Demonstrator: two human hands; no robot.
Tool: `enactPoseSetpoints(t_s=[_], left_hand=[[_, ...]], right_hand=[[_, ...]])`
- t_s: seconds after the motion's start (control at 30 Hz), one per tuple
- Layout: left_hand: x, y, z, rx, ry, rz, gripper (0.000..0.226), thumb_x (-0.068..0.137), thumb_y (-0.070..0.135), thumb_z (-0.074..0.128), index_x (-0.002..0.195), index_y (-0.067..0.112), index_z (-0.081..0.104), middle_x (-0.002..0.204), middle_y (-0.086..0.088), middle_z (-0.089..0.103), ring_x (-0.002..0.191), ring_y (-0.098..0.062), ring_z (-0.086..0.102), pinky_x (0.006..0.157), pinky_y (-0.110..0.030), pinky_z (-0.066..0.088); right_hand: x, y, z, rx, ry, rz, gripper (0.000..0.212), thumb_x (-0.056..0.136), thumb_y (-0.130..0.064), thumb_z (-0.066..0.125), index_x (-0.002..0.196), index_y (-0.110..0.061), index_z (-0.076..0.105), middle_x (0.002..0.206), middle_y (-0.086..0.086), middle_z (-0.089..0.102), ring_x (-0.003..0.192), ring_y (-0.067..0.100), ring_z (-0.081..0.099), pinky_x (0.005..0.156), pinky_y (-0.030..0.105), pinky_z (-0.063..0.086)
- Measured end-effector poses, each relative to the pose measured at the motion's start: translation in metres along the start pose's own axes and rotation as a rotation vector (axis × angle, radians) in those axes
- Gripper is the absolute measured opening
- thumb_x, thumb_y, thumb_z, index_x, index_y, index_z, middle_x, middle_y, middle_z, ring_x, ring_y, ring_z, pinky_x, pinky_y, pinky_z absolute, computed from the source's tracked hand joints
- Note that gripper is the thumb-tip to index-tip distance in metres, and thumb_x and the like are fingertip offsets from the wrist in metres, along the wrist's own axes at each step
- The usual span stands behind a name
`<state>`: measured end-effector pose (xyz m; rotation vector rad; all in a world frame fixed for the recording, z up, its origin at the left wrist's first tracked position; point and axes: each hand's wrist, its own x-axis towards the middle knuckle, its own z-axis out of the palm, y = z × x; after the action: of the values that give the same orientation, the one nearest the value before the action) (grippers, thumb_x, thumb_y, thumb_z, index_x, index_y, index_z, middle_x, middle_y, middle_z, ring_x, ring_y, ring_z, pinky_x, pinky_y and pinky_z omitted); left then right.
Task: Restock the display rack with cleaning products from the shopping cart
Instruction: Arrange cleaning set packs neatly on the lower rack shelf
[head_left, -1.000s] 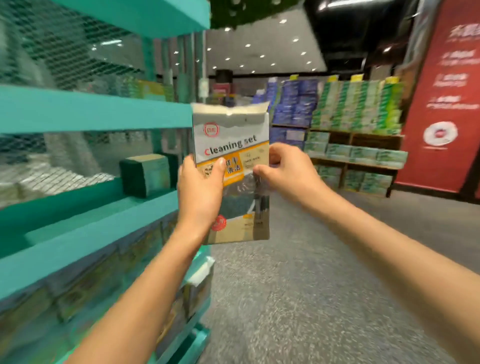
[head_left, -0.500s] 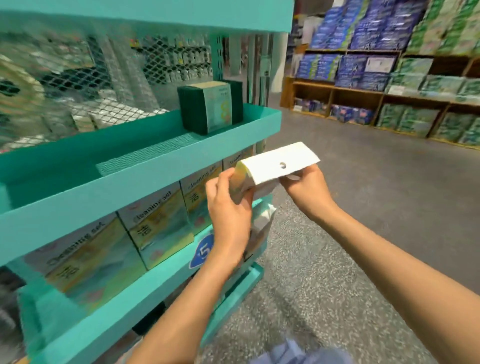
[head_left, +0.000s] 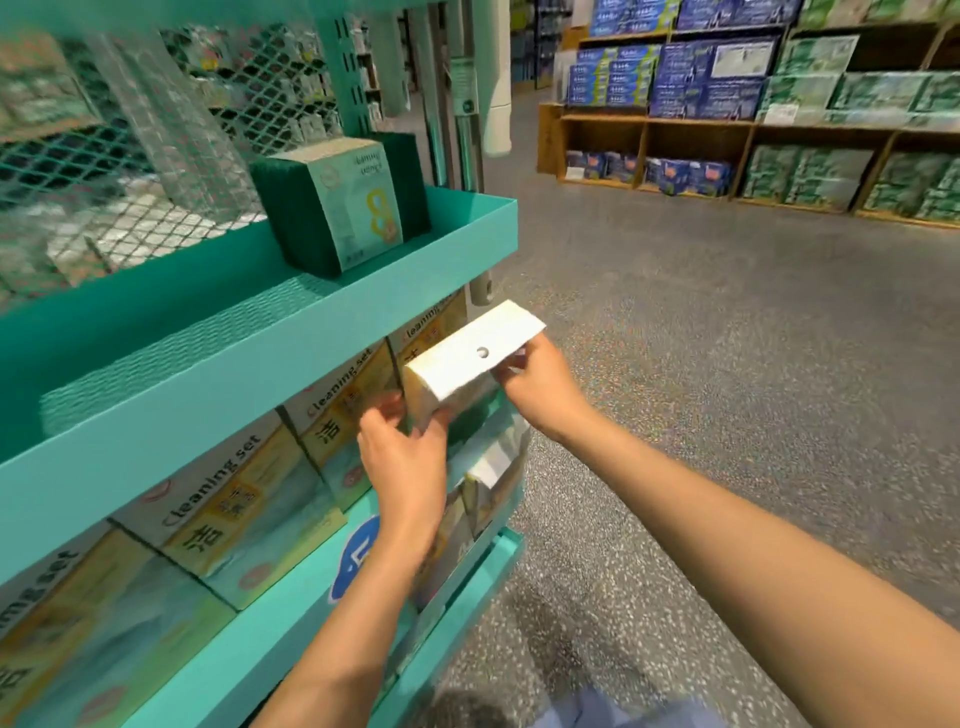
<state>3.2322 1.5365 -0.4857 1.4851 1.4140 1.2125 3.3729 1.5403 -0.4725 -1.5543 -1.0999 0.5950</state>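
I hold a cleaning set pack (head_left: 467, 358), its white top flap with a round hole facing up, at the right end of the teal display rack (head_left: 311, 332). My right hand (head_left: 535, 384) pinches the pack's right end. My left hand (head_left: 405, 441) holds its lower left corner, with fingers partly spread against the neighbouring packs. The pack sits at the end of a row of several cleaning set packs (head_left: 234, 504) standing under the middle shelf. No shopping cart is in view.
A green sponge pack (head_left: 343, 202) stands on the shelf above. More packs (head_left: 493, 467) fill the rack's end below my hands. Grey speckled floor (head_left: 727, 364) lies to the right. Wooden shelves (head_left: 727, 124) with blue and green boxes line the far wall.
From chest height in front of me, the pack came down and leftward to the lower shelf row. My view has tilted down toward the rack. My left fingers have loosened around the pack's corner.
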Motion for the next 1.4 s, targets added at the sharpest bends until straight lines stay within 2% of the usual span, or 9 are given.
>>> enactPoseSetpoints(t_s=[0.17,0.37,0.5,0.6,0.73,0.83,0.93,1.3,1.4], left_hand=[[0.007,0.003,0.012,0.073,0.057,0.061,0.026,0.089,0.018,0.062,0.108,0.001,0.055,0.095,0.000,0.048,0.077,-0.005,0.044,0.066,-0.008,0.027],[0.030,-0.005,0.017,0.249,0.100,-0.061,0.052,0.089,0.034,0.061,0.053,0.004,0.039,0.053,-0.005,0.040,0.061,-0.026,0.040,0.058,-0.030,0.018],[0.041,-0.012,0.021,0.247,0.113,-0.058,0.045,0.089,0.037,0.056,0.074,-0.003,0.067,0.071,-0.014,0.066,0.071,-0.029,0.057,0.064,-0.028,0.031],[0.047,-0.014,0.023,0.223,0.102,-0.063,0.035,0.089,0.034,0.053,0.083,0.002,0.068,0.076,-0.005,0.069,0.068,-0.019,0.056,0.054,-0.020,0.025],[0.051,-0.012,0.022,0.215,0.097,-0.016,0.021,0.088,0.026,0.054,0.089,0.009,0.064,0.081,-0.005,0.067,0.076,-0.022,0.060,0.052,-0.017,0.029],[0.048,-0.009,0.020,0.241,0.064,0.012,0.016,0.088,0.020,0.054,0.085,0.006,0.061,0.075,-0.008,0.063,0.066,-0.020,0.056,0.048,-0.011,0.031],[0.044,-0.010,0.016,0.276,0.037,-0.016,0.019,0.089,0.020,0.054,0.081,0.005,0.063,0.071,-0.006,0.061,0.067,-0.023,0.056,0.057,-0.024,0.033],[0.032,-0.002,-0.004,0.283,-0.058,-0.079,0.035,0.094,0.029,0.051,0.072,0.005,0.064,0.068,-0.008,0.062,0.068,-0.025,0.057,0.062,-0.028,0.036],[0.021,0.006,-0.003,0.273,-0.046,0.014,0.025,0.090,0.012,0.047,0.071,0.006,0.063,0.074,-0.006,0.065,0.074,-0.023,0.059,0.071,-0.030,0.047]], right_hand=[[0.022,0.005,-0.002,-0.084,-0.025,0.037,0.048,0.088,0.009,0.048,0.130,-0.014,0.042,0.110,-0.002,0.055,0.104,0.014,0.054,0.083,0.024,0.048],[0.040,0.009,0.007,-0.127,0.036,0.024,0.024,0.088,-0.003,0.056,0.113,-0.005,0.055,0.109,0.007,0.063,0.096,0.018,0.058,0.091,0.027,0.044],[0.048,0.010,0.012,-0.137,0.071,0.030,0.022,0.089,-0.011,0.058,0.110,-0.006,0.060,0.107,0.008,0.065,0.100,0.021,0.059,0.091,0.029,0.044],[0.052,0.010,0.017,-0.158,0.091,0.049,0.024,0.090,-0.011,0.054,0.113,-0.007,0.060,0.110,0.008,0.066,0.101,0.021,0.060,0.088,0.027,0.044],[0.055,0.008,0.021,-0.179,0.129,0.071,0.027,0.088,-0.009,0.053,0.113,-0.007,0.061,0.110,0.009,0.066,0.101,0.022,0.061,0.087,0.025,0.043],[0.052,0.009,0.023,-0.148,0.144,0.082,0.025,0.085,-0.007,0.054,0.109,-0.006,0.062,0.106,0.010,0.067,0.098,0.023,0.061,0.089,0.028,0.046],[0.047,0.009,0.023,-0.171,0.115,0.081,0.026,0.086,-0.010,0.056,0.111,-0.005,0.061,0.107,0.010,0.066,0.099,0.022,0.060,0.091,0.033,0.047],[0.029,-0.003,0.013,-0.301,0.064,0.101,0.046,0.086,-0.020,0.065,0.126,-0.001,0.051,0.125,0.013,0.058,0.114,0.026,0.055,0.099,0.034,0.042],[0.018,-0.007,0.002,-0.440,0.076,0.085,0.023,0.086,-0.012,0.062,0.107,-0.005,0.058,0.109,0.013,0.062,0.103,0.028,0.058,0.090,0.037,0.046]])
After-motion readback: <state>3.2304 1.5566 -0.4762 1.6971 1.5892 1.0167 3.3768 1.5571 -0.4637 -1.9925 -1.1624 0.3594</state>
